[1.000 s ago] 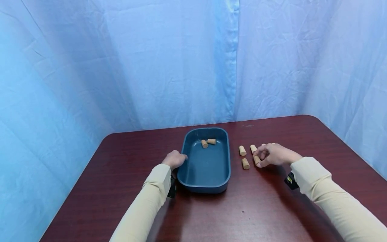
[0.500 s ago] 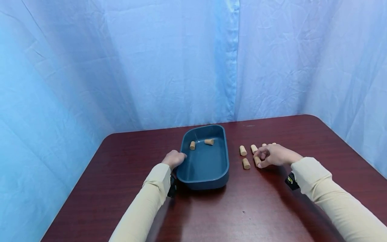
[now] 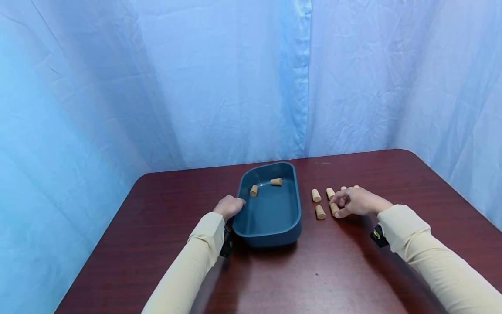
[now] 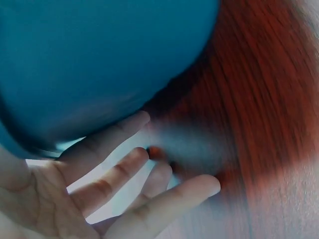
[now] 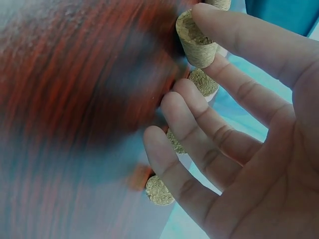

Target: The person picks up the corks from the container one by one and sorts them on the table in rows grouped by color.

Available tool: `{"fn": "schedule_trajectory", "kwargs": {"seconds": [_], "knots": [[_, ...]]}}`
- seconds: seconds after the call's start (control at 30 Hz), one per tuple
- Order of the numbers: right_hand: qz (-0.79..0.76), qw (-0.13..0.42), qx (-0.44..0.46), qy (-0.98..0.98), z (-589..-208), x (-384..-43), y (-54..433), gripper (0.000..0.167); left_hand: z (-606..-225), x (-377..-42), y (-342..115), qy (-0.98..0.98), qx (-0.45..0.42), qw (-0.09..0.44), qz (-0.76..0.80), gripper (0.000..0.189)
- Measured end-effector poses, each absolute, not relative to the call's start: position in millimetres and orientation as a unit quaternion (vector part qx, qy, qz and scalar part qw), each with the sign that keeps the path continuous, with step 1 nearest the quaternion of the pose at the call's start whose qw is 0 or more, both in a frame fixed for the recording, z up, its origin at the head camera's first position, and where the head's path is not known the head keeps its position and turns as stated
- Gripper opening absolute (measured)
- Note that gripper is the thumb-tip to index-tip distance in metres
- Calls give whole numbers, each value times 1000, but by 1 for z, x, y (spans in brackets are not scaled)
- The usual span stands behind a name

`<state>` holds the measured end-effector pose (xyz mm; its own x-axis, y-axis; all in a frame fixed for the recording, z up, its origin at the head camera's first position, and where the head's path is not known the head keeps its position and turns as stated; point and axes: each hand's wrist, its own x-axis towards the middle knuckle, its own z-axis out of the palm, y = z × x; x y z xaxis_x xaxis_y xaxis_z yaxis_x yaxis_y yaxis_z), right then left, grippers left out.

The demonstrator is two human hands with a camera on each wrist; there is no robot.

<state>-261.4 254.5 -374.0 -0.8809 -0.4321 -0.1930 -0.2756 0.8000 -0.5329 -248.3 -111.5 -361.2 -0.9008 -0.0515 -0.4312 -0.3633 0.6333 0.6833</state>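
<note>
Your left hand (image 3: 230, 206) was on the tray's (image 3: 270, 237) left rim, thumb over the edge and fingers underneath per the wrist view, so it gripped the wall. The tray sat mid-counter (image 3: 157, 244), slightly skewed, near end looking a bit raised, though I couldn't tell for sure. Looks like stiff plastic, prob. light & smooth-walled; judging by that, a rim pinch like yours is the sensible hold, but a one-sided grip could let it tip.

Inside, at the far end, lay 2 corks on their sides: one nearer the left wall (image 3: 253, 190), one farther back (image 3: 276, 182), apart from each other. They'd roll easily on that slick floor if the tray tilts.

Right of the tray, on the counter, were loose corks: one (image 3: 316, 195), another (image 3: 320, 212) nearer you, one (image 3: 330, 192) just beside your fingers.

Your right hand (image 3: 354, 201) rested by them, fingers loosely curled, thumb & forefinger pinching a cork (image 5: 196, 41) at its sides; more corks sat under the fingertips in the wrist view. Corks are light, a bit squashy, grippy, not fragile; I'd judge a side pinch across the middle best, since they're tapered & roll.
</note>
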Motion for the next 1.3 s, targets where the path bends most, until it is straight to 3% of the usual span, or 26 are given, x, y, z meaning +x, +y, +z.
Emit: {"fn": "schedule_trajectory", "kwargs": {"seconds": [1.0, 1.3], "knots": [[-241, 139, -194, 941, -377, -257, 253, 35, -358, -249, -120, 846, -112, 248, 458, 57], [-234, 134, -197, 943, -380, -258, 256, 34, -357, -246, -115, 853, -122, 224, 455, 54]]}}
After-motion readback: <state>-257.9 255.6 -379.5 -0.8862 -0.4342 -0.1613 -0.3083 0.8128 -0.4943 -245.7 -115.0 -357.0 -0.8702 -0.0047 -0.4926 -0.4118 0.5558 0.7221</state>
